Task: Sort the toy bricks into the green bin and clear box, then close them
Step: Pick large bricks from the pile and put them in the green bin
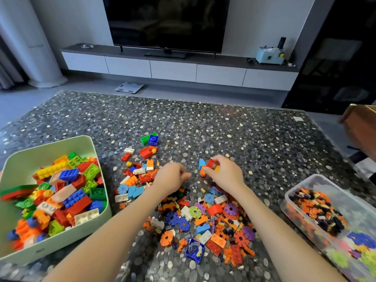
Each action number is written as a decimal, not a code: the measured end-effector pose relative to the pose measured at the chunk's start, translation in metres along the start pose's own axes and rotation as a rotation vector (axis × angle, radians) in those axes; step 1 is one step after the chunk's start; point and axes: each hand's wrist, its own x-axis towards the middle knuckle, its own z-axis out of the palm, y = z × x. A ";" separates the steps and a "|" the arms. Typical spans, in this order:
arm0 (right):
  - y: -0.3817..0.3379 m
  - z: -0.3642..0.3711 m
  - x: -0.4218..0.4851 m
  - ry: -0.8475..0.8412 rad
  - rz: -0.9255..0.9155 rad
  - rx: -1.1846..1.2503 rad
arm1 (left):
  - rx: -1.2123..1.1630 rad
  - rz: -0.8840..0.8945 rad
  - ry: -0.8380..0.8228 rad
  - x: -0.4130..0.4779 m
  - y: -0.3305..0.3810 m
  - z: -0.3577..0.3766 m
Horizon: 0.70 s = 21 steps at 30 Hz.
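A green bin (89, 147) at the left holds several large coloured bricks. At the right edge a clear box (305, 188) holds small orange and black pieces and flower-shaped discs. Loose bricks and discs (205, 220) lie scattered between them on the pebble-patterned table. My right hand (225, 174) grips a red brick (210, 163), with a blue piece (201, 162) and an orange piece (202, 172) right beside it. My left hand (171, 177) hovers over the pile with curled fingers, and I cannot see anything in it.
The table (223, 127) stretches far ahead of the pile. A small group of bricks (149, 139) lies further out. A wooden chair (360, 123) stands at the right edge. A TV unit and a scale are on the floor beyond.
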 end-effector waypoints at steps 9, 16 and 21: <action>-0.016 0.022 0.010 0.006 -0.210 -0.318 | -0.082 -0.114 -0.035 0.005 -0.020 -0.015; -0.013 -0.008 -0.003 -0.207 0.549 1.115 | 0.078 -0.085 -0.134 0.005 -0.021 -0.013; -0.006 -0.024 -0.021 -0.534 0.768 1.715 | 0.165 -0.132 -0.093 0.003 -0.014 -0.007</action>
